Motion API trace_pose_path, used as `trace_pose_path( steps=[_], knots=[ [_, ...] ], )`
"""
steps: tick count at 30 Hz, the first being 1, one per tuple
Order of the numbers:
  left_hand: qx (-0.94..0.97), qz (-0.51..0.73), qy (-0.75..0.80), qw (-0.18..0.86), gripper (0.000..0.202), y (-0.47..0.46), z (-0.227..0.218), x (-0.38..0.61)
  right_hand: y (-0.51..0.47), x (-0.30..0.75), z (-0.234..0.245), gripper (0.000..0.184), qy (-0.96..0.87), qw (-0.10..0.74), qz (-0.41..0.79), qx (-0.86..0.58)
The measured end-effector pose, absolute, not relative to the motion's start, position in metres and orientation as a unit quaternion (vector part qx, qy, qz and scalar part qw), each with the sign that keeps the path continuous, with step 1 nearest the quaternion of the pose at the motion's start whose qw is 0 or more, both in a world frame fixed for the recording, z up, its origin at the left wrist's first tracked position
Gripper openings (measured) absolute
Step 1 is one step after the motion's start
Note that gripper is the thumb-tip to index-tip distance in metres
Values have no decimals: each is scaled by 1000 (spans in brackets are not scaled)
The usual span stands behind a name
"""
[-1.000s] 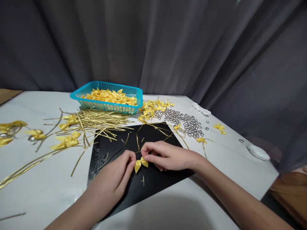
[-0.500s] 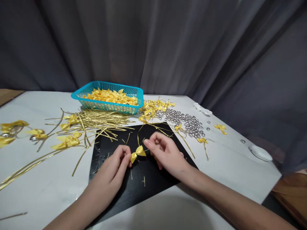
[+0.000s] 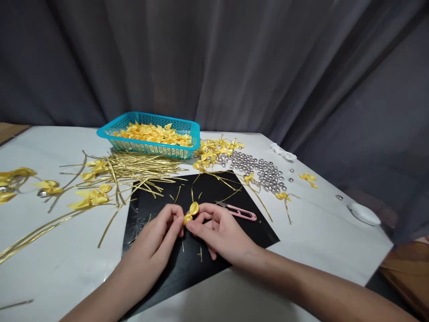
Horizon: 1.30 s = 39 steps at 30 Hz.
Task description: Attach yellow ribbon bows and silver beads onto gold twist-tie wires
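Fingertips of left hand [image 3: 161,237] and right hand [image 3: 224,230] in a narrow pinch on one yellow bow [image 3: 193,208], over the black mat [image 3: 172,273]. Likely very light, soft and satin-slick, loops easily crushed; best held at the gathered middle, by fingertips. Just beyond the right hand, a pink cutter [image 3: 248,213] on the mat. Farther back, gold ties [image 3: 144,165] to the left and silver beads [image 3: 268,176] to the right; then a blue basket [image 3: 134,143] of similar bows [image 3: 150,133] and a grey curtain [image 3: 217,67].

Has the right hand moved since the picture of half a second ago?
Yes. Judged against the black mat, the right hand moved left and nearer the person.
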<state>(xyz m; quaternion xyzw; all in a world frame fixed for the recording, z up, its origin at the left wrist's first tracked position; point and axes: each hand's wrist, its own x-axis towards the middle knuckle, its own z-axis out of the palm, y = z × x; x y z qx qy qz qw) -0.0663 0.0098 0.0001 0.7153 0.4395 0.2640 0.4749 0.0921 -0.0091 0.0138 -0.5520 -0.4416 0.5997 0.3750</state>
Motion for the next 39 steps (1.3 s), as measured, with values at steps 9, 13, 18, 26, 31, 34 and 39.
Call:
trace_pose_path(
  steps=[9, 13, 18, 26, 31, 34, 39],
  knots=[
    [707, 274, 444, 478, 26, 11, 0, -66, -7, 91, 15, 24, -509, 337, 566, -554],
    [675, 327, 446, 488, 23, 10, 0, -68, -5, 97, 14, 23, -590, 326, 510, -535],
    [490, 522, 502, 485, 16, 14, 5, -70, 0, 106, 12, 12, -687, 339, 361, -532],
    [319, 605, 501, 531, 16, 24, 8, -70, 4, 110, 11, 14, -802, 306, 176, -481],
    [334, 600, 494, 534, 17, 23, 8, -70, 14, 106, 28, 18, -853, 211, 119, -462],
    [336, 599, 492, 536, 17, 24, 7, -70, 19, 114, 41, 20, -878, 157, 126, -434],
    [350, 598, 491, 529, 14, 25, 3, -71, 22, 121, 39, 22, -896, 150, 170, -383]
  ],
)
